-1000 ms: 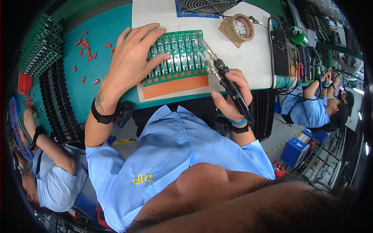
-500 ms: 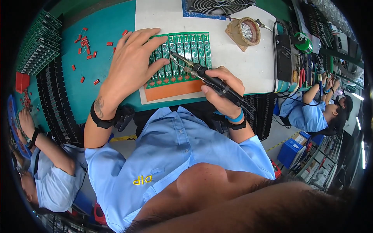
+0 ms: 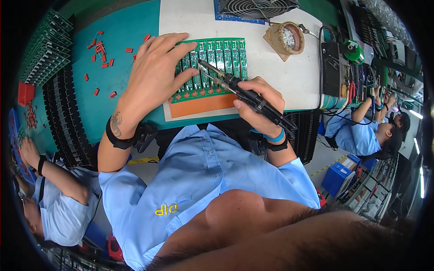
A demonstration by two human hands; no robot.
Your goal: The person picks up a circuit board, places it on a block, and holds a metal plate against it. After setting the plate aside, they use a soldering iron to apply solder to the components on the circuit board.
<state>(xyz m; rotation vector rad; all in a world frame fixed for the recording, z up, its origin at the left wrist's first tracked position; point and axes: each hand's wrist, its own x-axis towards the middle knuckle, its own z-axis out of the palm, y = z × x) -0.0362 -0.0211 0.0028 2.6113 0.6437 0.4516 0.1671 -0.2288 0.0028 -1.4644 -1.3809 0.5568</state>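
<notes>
A green circuit board panel [image 3: 225,67], made of several narrow strips, lies on an orange-brown backing board [image 3: 203,105]. My left hand [image 3: 154,67] rests over the panel's left end, thumb and fingers spread apart, holding nothing between them. In my right hand [image 3: 262,101] is a black soldering iron [image 3: 251,97], gripped like a pen and slanting up to the left. A thin metal tube beside its shaft meets the tip close to the panel's surface, just right of my left thumb. Whether the tip touches the board I cannot tell.
Loose red components [image 3: 105,58] are scattered on the green mat. Upright green boards [image 3: 47,49] and black racks [image 3: 68,117] stand left. A fan [image 3: 257,8] and a round pot with silvery bits [image 3: 289,38] sit beyond the panel. Co-workers sit on both sides.
My hands and the soldering iron keep nearly the same place on the panel; the view shifts very slightly. At the left, a co-worker's hand has moved down and away from the red parts.
</notes>
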